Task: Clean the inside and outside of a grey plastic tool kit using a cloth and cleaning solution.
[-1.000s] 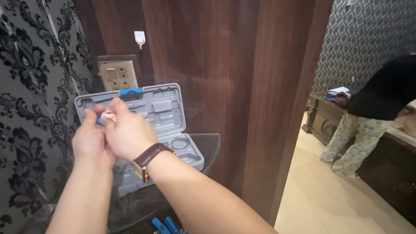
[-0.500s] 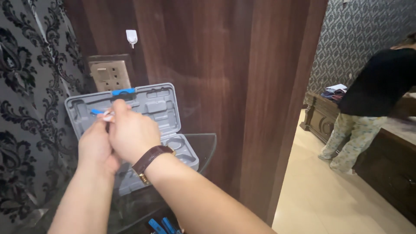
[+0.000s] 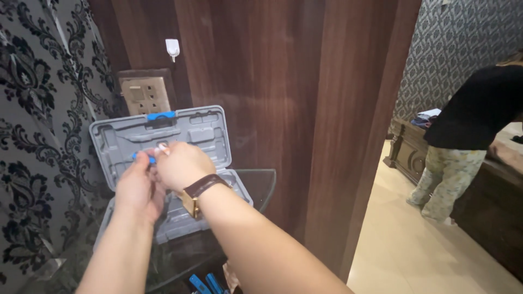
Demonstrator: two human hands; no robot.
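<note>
My left hand [image 3: 137,188] and my right hand [image 3: 182,166] are pressed together in front of an open grey plastic tool case [image 3: 204,130]. Between their fingertips they pinch a small blue and white tool [image 3: 150,155]; only its ends show past my fingers. My right wrist wears a brown strap watch [image 3: 197,190]. The case's lid stands upright against the wall, its moulded slots empty, with a blue latch [image 3: 161,116] at the top. Its base lies on a glass corner shelf [image 3: 261,182].
A brass wall socket [image 3: 144,95] and a white hook [image 3: 172,48] sit on the wooden panel above the case. Blue tool handles [image 3: 204,283] show below the shelf. At right another person [image 3: 463,136] bends over dark wooden furniture [image 3: 403,147] on a tiled floor.
My hands have dropped slightly and shifted right in front of the case lid, still pinching the small tool. The view has swung a little.
</note>
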